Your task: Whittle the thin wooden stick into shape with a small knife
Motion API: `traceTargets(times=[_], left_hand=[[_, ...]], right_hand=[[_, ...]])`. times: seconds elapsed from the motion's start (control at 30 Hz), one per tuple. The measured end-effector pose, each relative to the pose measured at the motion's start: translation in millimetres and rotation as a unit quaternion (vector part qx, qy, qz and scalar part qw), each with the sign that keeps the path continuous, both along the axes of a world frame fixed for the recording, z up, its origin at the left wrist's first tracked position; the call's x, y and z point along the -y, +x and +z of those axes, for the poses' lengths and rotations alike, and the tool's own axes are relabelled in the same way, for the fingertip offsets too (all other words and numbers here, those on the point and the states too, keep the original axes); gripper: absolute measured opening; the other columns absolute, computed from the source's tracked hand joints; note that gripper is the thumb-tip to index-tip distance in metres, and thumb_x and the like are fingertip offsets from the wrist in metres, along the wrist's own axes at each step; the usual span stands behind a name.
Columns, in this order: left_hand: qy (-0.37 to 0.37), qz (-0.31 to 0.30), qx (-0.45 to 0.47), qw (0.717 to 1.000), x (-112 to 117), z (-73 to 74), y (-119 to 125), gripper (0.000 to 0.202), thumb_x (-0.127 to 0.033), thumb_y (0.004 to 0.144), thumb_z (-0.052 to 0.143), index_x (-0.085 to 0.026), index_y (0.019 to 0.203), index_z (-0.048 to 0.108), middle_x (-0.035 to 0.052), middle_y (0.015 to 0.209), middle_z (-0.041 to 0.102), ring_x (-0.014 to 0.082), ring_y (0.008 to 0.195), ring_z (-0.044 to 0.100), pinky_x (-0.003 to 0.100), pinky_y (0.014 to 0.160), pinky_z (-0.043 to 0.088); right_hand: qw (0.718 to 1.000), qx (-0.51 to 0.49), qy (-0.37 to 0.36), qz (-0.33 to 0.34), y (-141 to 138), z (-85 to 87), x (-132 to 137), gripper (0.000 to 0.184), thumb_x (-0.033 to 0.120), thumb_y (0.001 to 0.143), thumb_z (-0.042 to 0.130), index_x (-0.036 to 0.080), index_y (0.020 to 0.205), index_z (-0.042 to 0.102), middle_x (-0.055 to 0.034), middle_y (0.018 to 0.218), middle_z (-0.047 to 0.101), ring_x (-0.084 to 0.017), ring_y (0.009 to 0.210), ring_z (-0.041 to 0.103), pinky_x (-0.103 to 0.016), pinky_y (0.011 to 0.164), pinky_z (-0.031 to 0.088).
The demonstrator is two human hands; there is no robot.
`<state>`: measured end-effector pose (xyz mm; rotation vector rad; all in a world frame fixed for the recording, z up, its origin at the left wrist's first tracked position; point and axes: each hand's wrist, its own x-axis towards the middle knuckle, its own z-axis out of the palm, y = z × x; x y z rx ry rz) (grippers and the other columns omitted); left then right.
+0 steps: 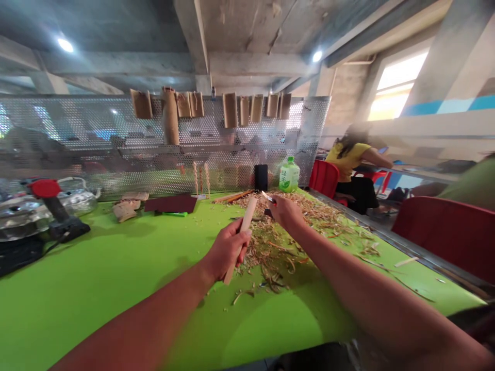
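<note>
My left hand (229, 245) is closed around a flat, pale strip of wood (248, 212), which slants up and away from me over the green tabletop (127, 268). Off to the right, my right hand (288, 212) grips a small knife (267, 197); its short blade points left and its handle is mostly hidden in my fist. The blade and the wood strip are apart. Beneath and behind both hands lie many curled wood shavings (320, 211).
A green-labelled bottle (289, 175) and a black box-shaped object (261, 177) stand at the back. Brown sandpaper (170, 204), a red-and-grey power tool (54, 203) and metal kettles (77, 198) are leftward. A perforated metal screen (212, 136) borders the table. Someone in yellow (348, 159) sits beyond.
</note>
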<state>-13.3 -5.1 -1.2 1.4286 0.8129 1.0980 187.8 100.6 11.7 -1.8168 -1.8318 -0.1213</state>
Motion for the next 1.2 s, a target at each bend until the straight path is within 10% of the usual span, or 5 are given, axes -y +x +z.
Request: traceTargets(times=[0.47,0.77,1.0,1.2], left_hand=[[-0.065,0.079,0.062,0.993,-9,-1.9,-3,0.024,-0.035,0.081,0.062,-0.020,0.095,0.048,-0.0056,0.072,0.054,0.0053,0.041,0.046,0.018,0.036,0.035],[-0.049,0.082,0.026,0.995,-8,-6.3,0,0.025,-0.034,0.083,0.061,-0.019,0.101,0.055,-0.0070,0.067,0.049,0.0033,0.037,0.041,0.017,0.034,0.030],[-0.042,0.070,0.016,0.997,-6,-5.2,0,0.024,-0.034,0.081,0.063,-0.018,0.097,0.055,-0.0081,0.061,0.045,0.0045,0.037,0.040,0.017,0.034,0.030],[-0.064,0.092,0.022,0.993,-9,-7.4,-1,0.017,-0.031,0.084,0.060,-0.018,0.094,0.054,-0.0065,0.064,0.047,0.0040,0.039,0.041,0.016,0.034,0.030]], right_hand=[[0.974,-0.088,0.042,0.206,-41,-17.3,23,0.032,0.033,0.087,0.053,0.022,0.112,0.070,-0.0065,0.096,0.074,-0.019,0.084,0.066,-0.025,0.072,0.044],[0.987,0.091,0.013,0.134,-51,-1.8,48,0.037,0.028,0.092,0.045,0.029,0.123,0.065,-0.0077,0.092,0.075,-0.021,0.080,0.067,-0.027,0.069,0.041],[0.999,-0.034,0.019,0.019,-11,4.0,11,0.033,0.035,0.091,0.045,0.026,0.111,0.070,-0.0084,0.095,0.074,-0.023,0.083,0.066,-0.027,0.065,0.039],[0.988,-0.106,0.014,0.114,-19,-5.1,10,0.035,0.038,0.092,0.046,0.021,0.106,0.073,-0.0087,0.090,0.074,-0.020,0.078,0.065,-0.025,0.065,0.039]])
